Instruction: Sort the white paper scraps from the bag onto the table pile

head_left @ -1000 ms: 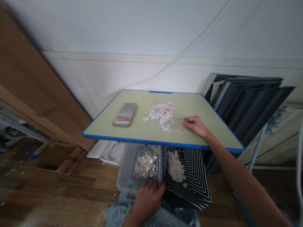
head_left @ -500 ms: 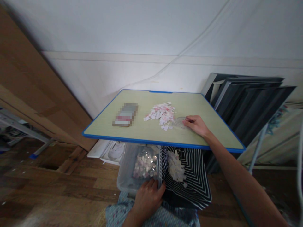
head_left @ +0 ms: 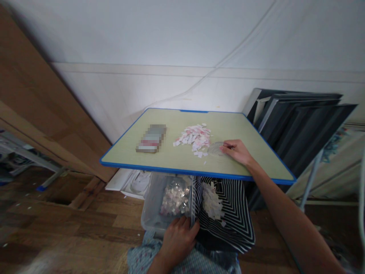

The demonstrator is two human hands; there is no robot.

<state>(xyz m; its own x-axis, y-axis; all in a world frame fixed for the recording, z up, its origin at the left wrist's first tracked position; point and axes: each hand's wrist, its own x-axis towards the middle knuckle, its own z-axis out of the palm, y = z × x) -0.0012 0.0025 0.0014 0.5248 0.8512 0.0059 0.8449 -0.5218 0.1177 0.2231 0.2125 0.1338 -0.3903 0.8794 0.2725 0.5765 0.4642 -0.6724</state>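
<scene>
My right hand point(head_left: 236, 151) is over the right part of the small table point(head_left: 159, 161), fingers pinched on the edge of a clear, rounded plastic piece point(head_left: 215, 148) that lies almost flat on the top. Just left of it sits a heap of small white and pink paper-like chips point(head_left: 196, 136), with a few loose ones nearer the front. Below the table, my left hand point(head_left: 180, 235) is curled over the near rim of a clear plastic bin point(head_left: 151, 213). Inside the bin is a shiny clear bag of chips point(head_left: 175, 198).
A pixelated flat object point(head_left: 151, 138) lies on the table's left side. Right of the bin, a black-and-white striped cloth point(head_left: 236, 213) carries pale chips point(head_left: 212, 201). Dark panels point(head_left: 299, 129) lean at the right; a large cardboard box point(head_left: 42, 99) stands at the left.
The clear piece has shifted very slightly. One chip now lies apart from the heap, closer to the table's front edge. My left hand stays in place.
</scene>
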